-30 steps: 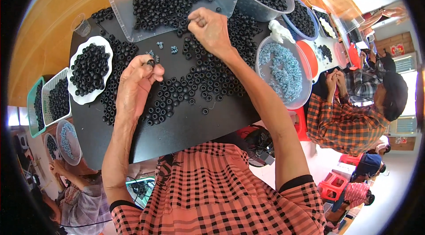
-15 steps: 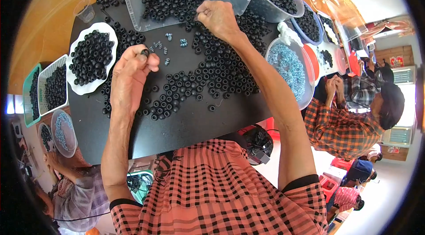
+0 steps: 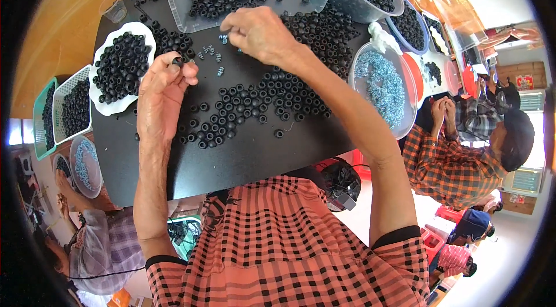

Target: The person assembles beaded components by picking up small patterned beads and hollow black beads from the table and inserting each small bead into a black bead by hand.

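My left hand (image 3: 160,90) pinches a black round bead (image 3: 178,61) with a hole between thumb and fingertips, palm turned up. My right hand (image 3: 259,34) is above the dark table (image 3: 249,159), its fingers drawn together; whatever they may hold is hidden. Just under its fingertips lies a small blue-and-white striped piece (image 3: 223,38), coil-like. Several more such pieces (image 3: 209,51) are scattered between my hands. Loose black beads (image 3: 237,104) spread over the table below and right of my right hand, and a clear plastic box (image 3: 174,0) at the back holds many more.
Left of my left hand stands a white scalloped plate (image 3: 99,98) of black beads, with baskets (image 3: 88,72) beyond. At right are a clear bowl (image 3: 362,90) of blue striped pieces and a bucket (image 3: 397,3) of beads. A co-worker in an orange checked shirt (image 3: 446,168) sits at right.
My right hand has moved left, from the front edge of the clear box to over the small striped pieces. My left hand keeps the black bead, and has shifted slightly left.
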Motion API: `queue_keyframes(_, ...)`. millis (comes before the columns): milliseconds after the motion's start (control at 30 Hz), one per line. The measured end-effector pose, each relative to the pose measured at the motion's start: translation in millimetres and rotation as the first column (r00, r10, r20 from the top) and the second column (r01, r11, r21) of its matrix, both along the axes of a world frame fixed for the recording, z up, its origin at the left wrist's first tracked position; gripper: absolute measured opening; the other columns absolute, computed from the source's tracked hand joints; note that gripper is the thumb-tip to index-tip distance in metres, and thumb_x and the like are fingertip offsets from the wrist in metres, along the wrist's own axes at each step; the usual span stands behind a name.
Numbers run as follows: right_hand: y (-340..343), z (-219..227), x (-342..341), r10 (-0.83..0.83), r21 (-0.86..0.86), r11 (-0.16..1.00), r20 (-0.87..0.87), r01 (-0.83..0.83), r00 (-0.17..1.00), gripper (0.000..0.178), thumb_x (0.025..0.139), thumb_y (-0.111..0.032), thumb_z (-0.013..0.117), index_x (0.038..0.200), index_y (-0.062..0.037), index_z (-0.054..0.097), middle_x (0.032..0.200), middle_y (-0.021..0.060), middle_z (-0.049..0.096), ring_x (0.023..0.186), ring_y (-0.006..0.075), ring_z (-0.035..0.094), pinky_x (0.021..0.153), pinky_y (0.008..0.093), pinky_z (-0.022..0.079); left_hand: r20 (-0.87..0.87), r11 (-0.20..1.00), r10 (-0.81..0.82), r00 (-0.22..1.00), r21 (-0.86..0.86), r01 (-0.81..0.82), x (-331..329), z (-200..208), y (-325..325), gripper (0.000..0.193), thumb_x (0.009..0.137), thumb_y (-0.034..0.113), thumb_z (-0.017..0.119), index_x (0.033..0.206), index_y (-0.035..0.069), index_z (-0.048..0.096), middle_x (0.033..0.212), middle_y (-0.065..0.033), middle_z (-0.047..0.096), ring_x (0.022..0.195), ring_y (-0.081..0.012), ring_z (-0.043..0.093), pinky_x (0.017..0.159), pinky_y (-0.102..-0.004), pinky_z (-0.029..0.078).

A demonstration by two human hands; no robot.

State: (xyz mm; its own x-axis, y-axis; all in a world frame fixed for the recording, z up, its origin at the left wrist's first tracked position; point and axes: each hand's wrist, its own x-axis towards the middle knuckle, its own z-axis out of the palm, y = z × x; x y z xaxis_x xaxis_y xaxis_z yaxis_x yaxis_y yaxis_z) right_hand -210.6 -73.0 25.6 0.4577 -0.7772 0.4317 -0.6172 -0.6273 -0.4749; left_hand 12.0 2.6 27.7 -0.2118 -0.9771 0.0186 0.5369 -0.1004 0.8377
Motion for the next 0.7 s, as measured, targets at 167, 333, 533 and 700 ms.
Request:
queue_keyframes(167, -1, -14, 11, 0.000, -0.148, 0.988, -0.234, -0.035, 0.972, 0.010, 0.073, -0.007, 0.063, 0.083, -0.0056, 0.066, 0.075, 0.0113, 0.063, 0.075, 0.0306, 0.063, 0.067, 0.0392, 0.050, 0.059, 1.000, -0.018, 0.998, 0.000, 0.018, -3, -4, 3, 0.019, 0.089, 0.010, 0.053, 0.104, -0.001, 0.056, 0.086, -0.0092, 0.063, 0.085, -0.0176, 0.059, 0.081, -0.0311, 0.046)
queue_keyframes(333, 13, 1, 12, -0.023, 0.141, 0.990, 0.185, -0.004, 0.983, 0.012, 0.073, -0.007, 0.066, 0.084, -0.0011, 0.067, 0.073, 0.0112, 0.066, 0.067, 0.0230, 0.065, 0.066, 0.0343, 0.052, 0.064, 0.997, -0.047, 0.997, 0.056, 0.044, -10, -11, 6, 0.017, 0.090, 0.005, 0.049, 0.105, 0.000, 0.056, 0.088, -0.0084, 0.063, 0.084, -0.0146, 0.060, 0.080, -0.0285, 0.047)
queue_keyframes(533, 60, 21, 26, -0.120, 0.443, 0.884, 0.528, -0.152, 0.841, 0.013, 0.079, -0.004, 0.066, 0.091, 0.0013, 0.068, 0.074, 0.0023, 0.066, 0.067, 0.0056, 0.058, 0.061, 0.0216, 0.048, 0.105, 0.996, -0.079, 0.991, 0.048, 0.074, -19, -13, 10, 0.016, 0.092, 0.004, 0.047, 0.105, 0.001, 0.056, 0.091, -0.0072, 0.064, 0.083, -0.0138, 0.061, 0.078, -0.0262, 0.047)
queue_keyframes(700, 72, 11, 28, -0.030, 0.266, 0.956, 0.510, -0.125, 0.860, 0.013, 0.078, 0.001, 0.065, 0.090, 0.0006, 0.069, 0.078, 0.0078, 0.066, 0.066, 0.0106, 0.063, 0.063, 0.0242, 0.052, 0.188, 0.997, -0.075, 0.979, 0.021, 0.073, -27, -12, 13, 0.013, 0.093, 0.006, 0.049, 0.101, 0.002, 0.058, 0.090, -0.0035, 0.063, 0.081, -0.0102, 0.058, 0.076, -0.0233, 0.046)
